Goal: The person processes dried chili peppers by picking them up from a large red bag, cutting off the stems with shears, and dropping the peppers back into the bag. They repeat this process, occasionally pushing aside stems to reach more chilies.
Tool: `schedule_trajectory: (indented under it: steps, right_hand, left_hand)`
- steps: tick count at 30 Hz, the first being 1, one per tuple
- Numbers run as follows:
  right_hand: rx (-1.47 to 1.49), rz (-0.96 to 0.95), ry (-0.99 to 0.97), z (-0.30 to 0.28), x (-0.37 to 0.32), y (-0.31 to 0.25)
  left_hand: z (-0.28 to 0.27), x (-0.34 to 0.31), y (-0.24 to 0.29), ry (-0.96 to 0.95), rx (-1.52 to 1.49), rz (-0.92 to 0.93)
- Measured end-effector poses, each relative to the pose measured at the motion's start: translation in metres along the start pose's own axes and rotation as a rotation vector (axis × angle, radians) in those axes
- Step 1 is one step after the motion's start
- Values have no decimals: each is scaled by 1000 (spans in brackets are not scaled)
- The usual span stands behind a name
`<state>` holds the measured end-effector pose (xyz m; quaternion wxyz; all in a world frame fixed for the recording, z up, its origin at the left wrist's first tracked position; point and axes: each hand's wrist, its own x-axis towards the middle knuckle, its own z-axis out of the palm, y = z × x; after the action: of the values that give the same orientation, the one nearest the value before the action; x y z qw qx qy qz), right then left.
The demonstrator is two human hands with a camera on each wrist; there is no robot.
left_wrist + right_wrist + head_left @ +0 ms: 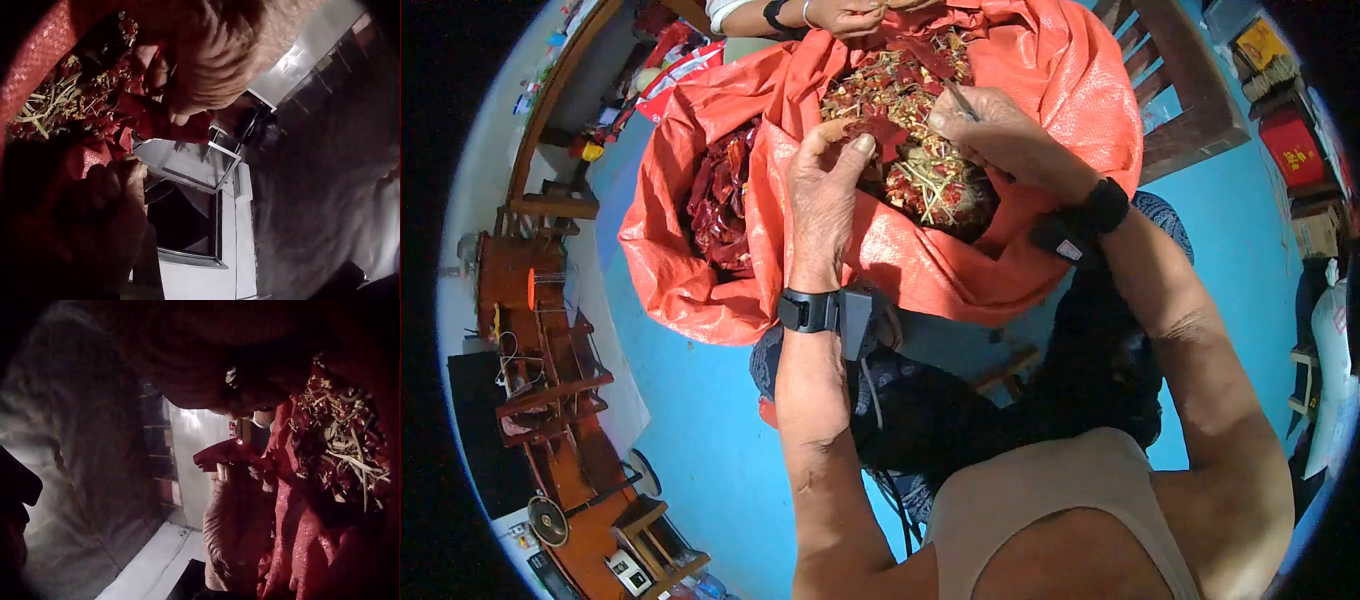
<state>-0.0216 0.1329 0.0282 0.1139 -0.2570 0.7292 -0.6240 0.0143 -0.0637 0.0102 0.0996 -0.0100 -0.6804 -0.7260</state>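
Observation:
Between the thumb and fingers of my left hand [825,195] is a flat, dark red piece of dried chili pepper [887,138]. The same chili [219,454] shows pinched upright in the right wrist view. My right hand [1008,140] grips a slim grey metal tool [962,102] just right of the chili; its kind is hard to tell, as the fingers hide most of it. Below both hands lies a heap of pale stems, seeds and red scraps [940,185] in an orange-red woven sack [920,275].
Whole dark red dried chilies [718,210] fill the sack's left opening. Across the heap, another person's hand [847,17] works at the far edge. A wooden chair [1195,95] stands at the right, and wooden furniture [550,330] lines the left over a blue floor [710,450].

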Motion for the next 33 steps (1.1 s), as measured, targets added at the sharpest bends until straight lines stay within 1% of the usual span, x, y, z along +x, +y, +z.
schedule_trajectory:
  steps: [1, 2, 4, 5, 6, 8, 9, 10, 12, 13, 15, 16, 18, 19, 20, 22, 23, 24, 25, 26, 27, 28, 29, 30, 31, 32, 33]
  right_hand:
    - [34, 26, -16, 1, -1, -2]
    - [69, 52, -33, 1, -2, -4]
    - [11, 64, -24, 0, -3, -6]
    - [-28, 56, -23, -1, -3, -7]
    - [-66, 48, -23, -1, -3, -8]
    - [-47, 58, -27, -1, -3, -9]
    - [-30, 67, -30, 0, -3, -9]
    - [-29, 68, -31, 0, -2, -6]
    - [-48, -3, -20, 0, 2, 4]
    - [-48, -4, -22, -1, 2, 4]
    - [-64, 9, -31, -1, 2, 4]
    - [-63, 6, -36, -2, 1, 3]
    - [-70, 2, -19, -1, -1, 1]
    - [-49, -29, -12, 0, -1, 1]
    - [-45, -38, -23, 0, 0, 3]
    - [8, 13, -15, 1, 2, 7]
    - [15, 11, -33, -1, 1, 5]
    - [16, 4, -42, 0, 1, 6]
    - [86, 12, -35, 3, 1, 9]
    - [156, 22, -26, 3, 2, 10]
    - [71, 51, -84, -1, 4, 7]
    - [73, 51, -91, -1, 4, 5]
    - [74, 81, -82, 0, 4, 5]
    - [74, 107, -71, 2, 4, 4]
    - [75, 103, -74, 4, 4, 3]
    - [71, 122, -64, 6, 3, 4]
    - [66, 143, -55, 7, 3, 5]
  left_hand:
    - [4, -3, 4, -20, -87, -43]
    - [5, -3, 4, -23, -88, -46]
    - [5, -2, 4, -16, -363, -152]
    - [2, 1, 2, -29, -425, -208]
    - [0, 2, 1, -29, -425, -209]
    - [-4, 1, 0, -45, -582, -261]
    - [-6, 1, -3, -20, -652, -274]
    - [-8, 1, -5, -19, -652, -275]
    - [-11, 3, -8, -18, -818, -380]
    - [-11, 3, -7, -16, -818, -379]
    - [-10, 3, -6, 39, -872, -449]
    - [-10, 3, -7, 44, -872, -445]
    - [-14, 2, -7, -31, -764, -328]
    - [-13, 1, 1, 7, -691, -295]
    - [-23, 5, 1, 18, -688, -286]
    - [-56, 23, 3, 126, -638, -163]
    - [-69, 28, 16, 168, -579, -75]
    - [-79, 30, 26, 345, -599, -33]
    - [-110, 40, 15, 451, -528, 44]
    - [-128, 40, 17, 589, -386, 70]
    - [-147, 42, 17, 785, -102, -31]
    - [-163, 43, 13, 971, 191, -137]
    - [-174, 42, 4, 976, 194, -139]
    - [-184, 42, -6, 977, 708, 54]
    - [-190, 41, -9, 931, 1218, 256]
    - [-178, 40, -3, 771, 1108, 255]
    - [-163, 41, 2, 701, 1105, 223]
